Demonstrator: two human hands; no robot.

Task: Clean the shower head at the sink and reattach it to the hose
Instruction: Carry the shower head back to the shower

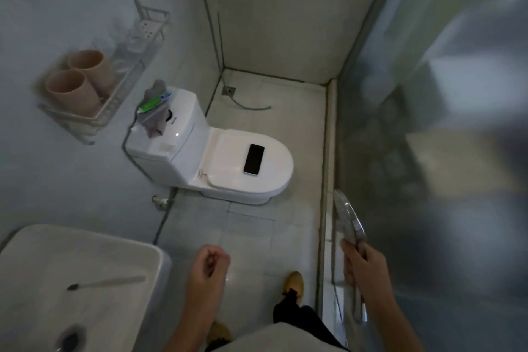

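My right hand (363, 264) is closed around the handle of a chrome shower head (347, 216), whose head points up and away, beside the frosted glass shower partition. My left hand (210, 263) hangs loosely curled in front of me and holds nothing. The white sink (85, 240) is at the lower left, with a toothbrush (105, 283) lying in its basin near the dark drain (70, 336). A grey hose (251, 106) lies on the shower floor at the back, next to the floor drain.
A white toilet (200, 157) stands ahead with a black phone (253, 159) on its closed lid and a toothpaste tube and cloth on the tank. A wall shelf (94, 120) holds two beige cups. The glass partition (428, 151) runs along the right.
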